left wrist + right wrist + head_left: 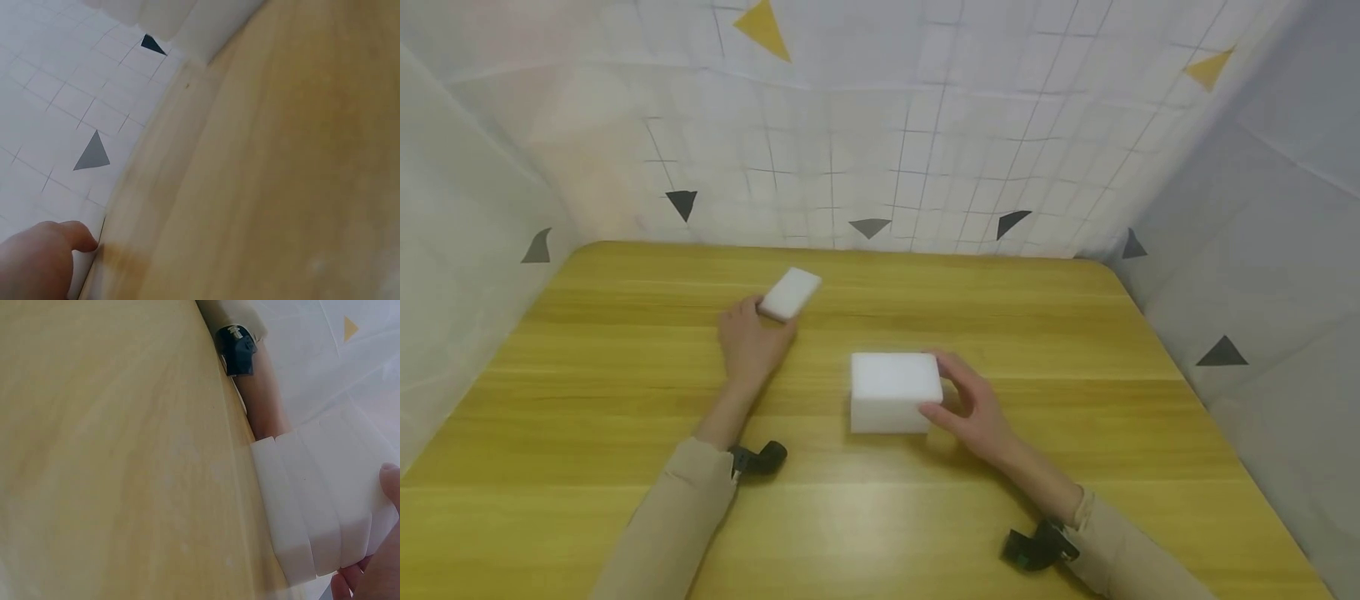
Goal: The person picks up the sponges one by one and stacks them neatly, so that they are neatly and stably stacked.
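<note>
Toward the back left of the table, my left hand (754,342) grips a flat white sponge block (791,293) by its near end, thumb on the right and fingers on the left. Only the thumb (53,253) of that hand shows in the left wrist view. Near the table's middle stands a neat stack of several similar white sponge blocks (891,396). My right hand (973,408) holds the stack at its right end, thumb at the front and fingers behind. Seams between the stacked sponge blocks (319,494) show in the right wrist view.
The yellow wood-grain table (880,517) has rounded far corners. White cloth (850,150) with grid lines and triangles hangs behind it and at both sides. A black wrist camera sits on the left wrist (763,458) and another on the right wrist (1033,548).
</note>
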A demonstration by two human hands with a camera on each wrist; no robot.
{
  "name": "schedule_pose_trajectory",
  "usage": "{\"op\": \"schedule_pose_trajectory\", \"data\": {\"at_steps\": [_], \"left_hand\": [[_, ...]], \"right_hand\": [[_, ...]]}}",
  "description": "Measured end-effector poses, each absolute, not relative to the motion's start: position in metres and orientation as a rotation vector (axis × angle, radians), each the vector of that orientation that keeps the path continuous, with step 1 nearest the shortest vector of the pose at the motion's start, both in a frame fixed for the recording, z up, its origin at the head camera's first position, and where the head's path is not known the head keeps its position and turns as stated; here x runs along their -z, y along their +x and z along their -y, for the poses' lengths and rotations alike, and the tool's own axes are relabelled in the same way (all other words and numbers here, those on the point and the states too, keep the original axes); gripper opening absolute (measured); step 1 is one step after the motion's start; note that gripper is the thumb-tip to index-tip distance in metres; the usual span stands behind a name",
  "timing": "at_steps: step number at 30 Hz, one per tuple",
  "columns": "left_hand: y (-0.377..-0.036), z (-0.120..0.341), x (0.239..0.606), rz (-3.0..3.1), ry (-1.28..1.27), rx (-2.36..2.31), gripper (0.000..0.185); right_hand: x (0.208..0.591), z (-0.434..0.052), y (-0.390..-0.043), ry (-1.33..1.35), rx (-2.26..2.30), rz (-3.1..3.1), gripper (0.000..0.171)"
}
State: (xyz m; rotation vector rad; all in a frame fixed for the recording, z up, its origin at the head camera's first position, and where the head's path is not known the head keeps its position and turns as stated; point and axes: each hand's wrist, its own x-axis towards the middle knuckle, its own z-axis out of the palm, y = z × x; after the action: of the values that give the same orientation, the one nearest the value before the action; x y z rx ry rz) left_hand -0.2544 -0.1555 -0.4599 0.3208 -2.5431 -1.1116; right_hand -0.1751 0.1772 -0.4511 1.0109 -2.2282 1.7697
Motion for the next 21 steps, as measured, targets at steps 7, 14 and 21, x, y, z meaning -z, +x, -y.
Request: {"op": "schedule_pose_trajectory", "data": {"at_steps": [7, 14, 21], "left_hand": [[-0.246, 0.146, 0.458, 2.618, 0.223, 1.077, 0.066], [-0.239, 0.139, 0.457, 2.665, 0.173, 1.044, 0.066], [-0.227, 0.121, 0.46, 2.73, -0.02, 1.075, 0.065]], "right_hand": [[0.45, -0.176, -0.174, 1.0, -1.763, 2.244, 0.061], [0.452, -0.178, -0.175, 1.003, -1.724, 2.266, 0.063], [0.453, -0.179, -0.176, 1.0, -1.723, 2.258, 0.063]]}}
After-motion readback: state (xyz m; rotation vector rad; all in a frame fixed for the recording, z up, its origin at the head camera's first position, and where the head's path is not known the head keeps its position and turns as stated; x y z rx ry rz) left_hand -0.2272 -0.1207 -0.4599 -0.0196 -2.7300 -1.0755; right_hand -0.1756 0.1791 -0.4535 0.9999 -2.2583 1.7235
